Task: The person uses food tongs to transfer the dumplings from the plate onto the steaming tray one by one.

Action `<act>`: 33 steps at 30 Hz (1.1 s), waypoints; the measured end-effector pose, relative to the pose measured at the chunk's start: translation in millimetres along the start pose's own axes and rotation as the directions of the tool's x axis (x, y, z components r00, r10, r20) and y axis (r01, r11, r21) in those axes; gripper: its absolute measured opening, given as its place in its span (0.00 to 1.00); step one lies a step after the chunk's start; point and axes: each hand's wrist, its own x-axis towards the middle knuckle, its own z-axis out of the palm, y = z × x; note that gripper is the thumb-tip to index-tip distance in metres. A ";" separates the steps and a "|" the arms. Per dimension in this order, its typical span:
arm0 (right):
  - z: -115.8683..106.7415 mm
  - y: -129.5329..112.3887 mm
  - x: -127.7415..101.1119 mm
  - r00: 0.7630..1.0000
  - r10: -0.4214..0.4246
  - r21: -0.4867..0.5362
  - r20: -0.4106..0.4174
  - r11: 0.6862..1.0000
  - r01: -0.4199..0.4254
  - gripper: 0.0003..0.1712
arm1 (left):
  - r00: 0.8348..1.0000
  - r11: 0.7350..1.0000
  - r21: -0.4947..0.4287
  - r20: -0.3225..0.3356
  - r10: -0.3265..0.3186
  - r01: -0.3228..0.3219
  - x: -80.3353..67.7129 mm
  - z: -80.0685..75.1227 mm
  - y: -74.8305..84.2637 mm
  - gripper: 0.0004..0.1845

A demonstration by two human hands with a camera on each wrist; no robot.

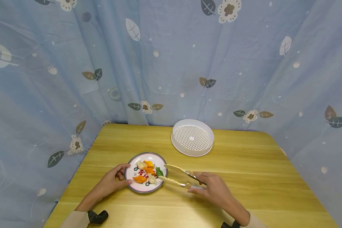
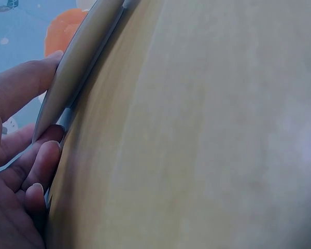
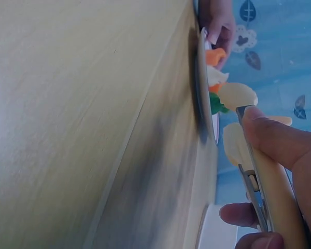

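A round patterned plate [image 1: 132, 185] sits near the table's front and carries orange, white and green toy dumplings [image 1: 146, 171]. My left hand [image 1: 114, 180] grips the plate's left rim [image 2: 72, 72], thumb on top and fingers under the edge. My right hand [image 1: 212, 188] holds cream tongs [image 1: 176, 177] by the handles, arms spread apart. The tong tips reach the plate's right edge, beside the green dumpling [image 1: 159, 172]. In the right wrist view the tongs [image 3: 238, 119] point at the plate [image 3: 199, 98], and the green dumpling [image 3: 215, 104] lies between the tips.
A white perforated steamer tray [image 1: 192, 137] stands at the back middle of the wooden table [image 1: 245, 177]. A blue flowered curtain [image 1: 171, 63] hangs close behind and along both sides of the table.
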 end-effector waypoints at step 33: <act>-1.2 -13.4 11.4 0.999 -0.005 -0.027 0.044 1.000 0.006 0.30 | 1.000 1.000 0.007 -0.003 0.002 -0.002 1.2 -0.2 -1.4 0.36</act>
